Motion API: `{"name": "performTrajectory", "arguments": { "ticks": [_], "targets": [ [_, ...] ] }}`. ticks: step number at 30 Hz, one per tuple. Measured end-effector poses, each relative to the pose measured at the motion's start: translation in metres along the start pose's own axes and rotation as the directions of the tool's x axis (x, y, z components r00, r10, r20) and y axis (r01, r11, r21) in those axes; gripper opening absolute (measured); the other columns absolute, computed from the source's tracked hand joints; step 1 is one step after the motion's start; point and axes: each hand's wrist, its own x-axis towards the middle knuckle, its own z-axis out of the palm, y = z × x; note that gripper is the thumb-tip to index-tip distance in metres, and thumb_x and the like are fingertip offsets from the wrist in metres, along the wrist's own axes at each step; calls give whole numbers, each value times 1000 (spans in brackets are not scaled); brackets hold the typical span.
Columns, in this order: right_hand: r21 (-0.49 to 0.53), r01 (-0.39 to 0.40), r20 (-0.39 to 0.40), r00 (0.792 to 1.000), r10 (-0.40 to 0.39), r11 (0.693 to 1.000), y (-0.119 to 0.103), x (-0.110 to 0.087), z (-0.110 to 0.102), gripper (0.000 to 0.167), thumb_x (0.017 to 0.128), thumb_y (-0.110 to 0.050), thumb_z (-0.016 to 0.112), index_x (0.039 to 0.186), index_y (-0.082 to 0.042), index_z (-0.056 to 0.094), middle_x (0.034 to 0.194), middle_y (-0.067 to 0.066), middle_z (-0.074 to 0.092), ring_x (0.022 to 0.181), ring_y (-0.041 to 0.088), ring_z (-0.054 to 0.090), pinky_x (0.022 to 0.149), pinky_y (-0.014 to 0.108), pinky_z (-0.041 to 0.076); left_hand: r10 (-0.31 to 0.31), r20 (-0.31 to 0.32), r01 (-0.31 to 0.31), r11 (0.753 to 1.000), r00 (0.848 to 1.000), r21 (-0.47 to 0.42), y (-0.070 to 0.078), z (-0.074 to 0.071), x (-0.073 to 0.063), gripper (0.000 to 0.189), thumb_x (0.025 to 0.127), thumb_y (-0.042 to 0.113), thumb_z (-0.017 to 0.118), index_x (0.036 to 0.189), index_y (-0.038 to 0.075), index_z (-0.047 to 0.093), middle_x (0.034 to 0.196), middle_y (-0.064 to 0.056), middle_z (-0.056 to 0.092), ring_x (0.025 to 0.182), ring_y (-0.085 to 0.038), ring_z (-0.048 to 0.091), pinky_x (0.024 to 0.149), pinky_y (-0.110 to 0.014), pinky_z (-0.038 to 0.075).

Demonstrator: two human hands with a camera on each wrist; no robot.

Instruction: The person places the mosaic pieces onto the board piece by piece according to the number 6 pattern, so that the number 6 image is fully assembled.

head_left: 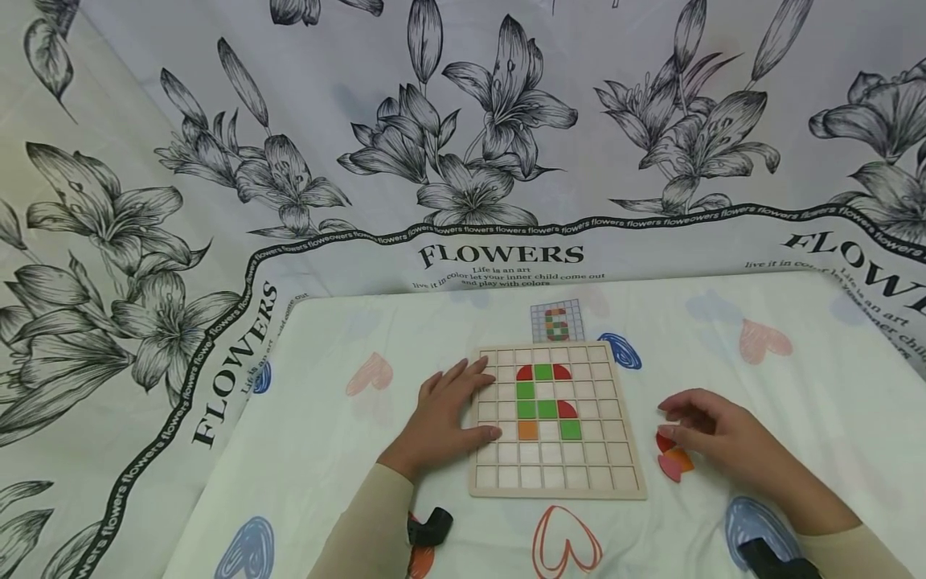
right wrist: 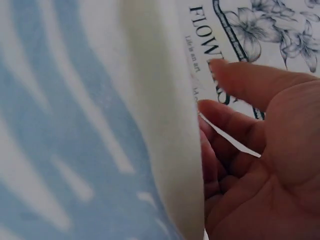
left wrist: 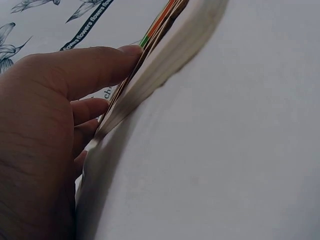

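Note:
A square wooden grid board [head_left: 557,492] lies on the cloth, with several green squares [head_left: 547,409], red quarter-round pieces [head_left: 567,410] and one orange square [head_left: 528,431] in its cells. My left hand [head_left: 452,422] rests on the board's left edge, fingers and thumb spread; the left wrist view shows its thumb at the board's side. To the right of the board, my right hand [head_left: 712,434] hovers by a small group of loose pieces: a red one [head_left: 664,441], an orange one [head_left: 680,458] and a pinkish-red one [head_left: 669,470]. Its thumb and index finger stand apart in the right wrist view, with no piece visible between them.
Behind the board's top edge lies a pattern card [head_left: 557,322] showing coloured cells on a grid. The white cloth [head_left: 362,450] bears printed hearts and scribbles. A flower-printed curtain [head_left: 477,129] rises behind. Dark wrist devices [head_left: 430,528] sit by both sleeves.

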Motion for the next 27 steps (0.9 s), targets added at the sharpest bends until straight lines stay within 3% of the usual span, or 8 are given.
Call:
{"name": "performTrajectory", "arguments": {
  "ticks": [6, 12, 27],
  "targets": [
    [-158, 68, -37, 996, -75, 985, 0, -2, 4, 27, 89, -25, 93, 110, -18, 78, 103, -8, 64, 92, 11, 59, 79, 19, 49, 2, 4, -2, 1000, 1000, -10, 1, -1, 0, 78, 91, 58, 77, 160, 31, 53, 177, 18, 26, 163, -10, 12, 128, -48, 4],
    [-187, 148, -52, 986, -160, 971, 0, -1, 7, 25, 85, -20, 95, 100, -22, 76, 99, -8, 60, 89, 8, 55, 77, 17, 46, -1, 7, 1, 1000, 1000, -12, 3, -3, -1, 79, 90, 57, 77, 160, 29, 54, 177, 16, 27, 163, -12, 13, 128, -48, 4],
    [-159, 124, -7, 992, -127, 979, -3, -1, 9, 21, 90, -14, 91, 103, -23, 78, 105, -11, 65, 94, 9, 59, 83, 19, 51, 7, 3, -7, 1000, 1000, -30, 1, -2, -1, 79, 90, 57, 77, 160, 30, 54, 177, 18, 27, 163, -11, 13, 128, -47, 3]
  ]
}}
